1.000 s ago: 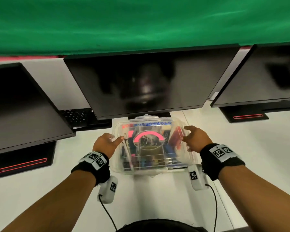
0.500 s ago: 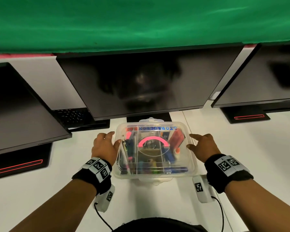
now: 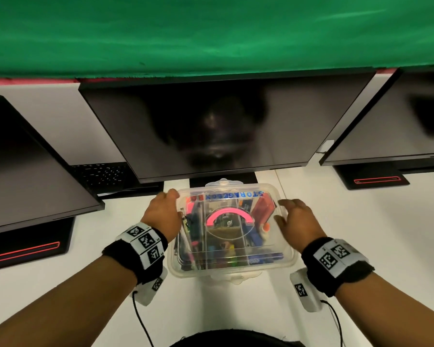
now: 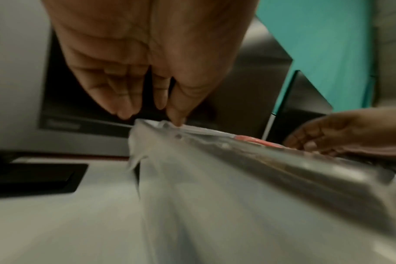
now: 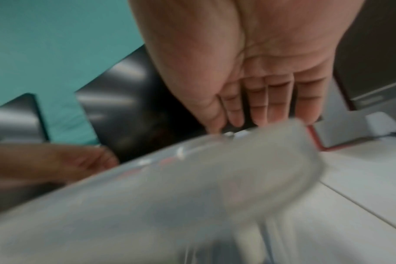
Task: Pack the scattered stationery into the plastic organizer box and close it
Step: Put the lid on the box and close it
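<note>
Here, the lidded box (image 3: 232,267), marked "STORAGE BOX", sits between the left hand (image 3: 162,216) and right hand (image 3: 300,221), straight fingers touching its rim.

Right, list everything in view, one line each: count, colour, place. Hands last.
organizer box: one, clear plastic, lid on, centre of the desk, stationery inside.
handle: one, pink, on the box's lid.
monitors: three, black, dark screens, behind the box.
keyboard: one, black, under the left monitor.
desk: one, white.
cloth: one, green, behind the monitors.
left hand: at the box's left edge, fingers on the lid's rim.
right hand: at the box's right edge.
</note>
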A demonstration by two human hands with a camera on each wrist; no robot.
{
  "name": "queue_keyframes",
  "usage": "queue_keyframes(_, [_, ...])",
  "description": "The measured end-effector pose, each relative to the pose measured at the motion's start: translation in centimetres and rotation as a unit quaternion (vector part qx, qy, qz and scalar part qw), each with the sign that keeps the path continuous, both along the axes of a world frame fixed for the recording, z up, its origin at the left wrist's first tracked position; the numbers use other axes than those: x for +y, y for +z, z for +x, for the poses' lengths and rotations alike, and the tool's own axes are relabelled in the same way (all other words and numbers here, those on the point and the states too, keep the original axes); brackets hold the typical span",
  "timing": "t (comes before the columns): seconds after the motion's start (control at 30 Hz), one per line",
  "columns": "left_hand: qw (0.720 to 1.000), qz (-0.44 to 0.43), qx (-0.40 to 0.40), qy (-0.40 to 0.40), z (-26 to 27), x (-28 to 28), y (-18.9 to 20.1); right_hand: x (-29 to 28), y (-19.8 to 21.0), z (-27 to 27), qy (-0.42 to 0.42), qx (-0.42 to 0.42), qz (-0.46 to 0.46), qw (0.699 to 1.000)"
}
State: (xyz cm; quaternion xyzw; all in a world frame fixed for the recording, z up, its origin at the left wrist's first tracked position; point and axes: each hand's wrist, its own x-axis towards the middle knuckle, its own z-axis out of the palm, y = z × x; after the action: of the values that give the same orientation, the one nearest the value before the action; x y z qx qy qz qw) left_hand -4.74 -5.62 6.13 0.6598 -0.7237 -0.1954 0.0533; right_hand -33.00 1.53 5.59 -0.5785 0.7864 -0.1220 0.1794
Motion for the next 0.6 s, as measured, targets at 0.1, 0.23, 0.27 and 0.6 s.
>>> queue_keyframes(0.1, [0.984,-0.078,-0.032,-0.157,-2.3,-0.5,0.7,1.8,0.7,2.6,0.208,0.04,0.049,0.976])
queue_keyframes(0.23, [0.958,-0.008,-0.089,-0.271,-4.4,-0.8,-0.8,3.0,-0.4,4.8,0.304,0.109,0.123,0.938])
queue_keyframes(0.27, [0.957,0.005,-0.095,-0.273,-4.4,-0.9,-1.3,3.1,-1.0,4.8,0.305,0.123,0.112,0.938])
queue_keyframes(0.6, [0.945,-0.045,-0.14,-0.292,-4.7,-2.4,-2.0,3.3,-1.7,5.2,0.315,0.173,0.069,0.931])
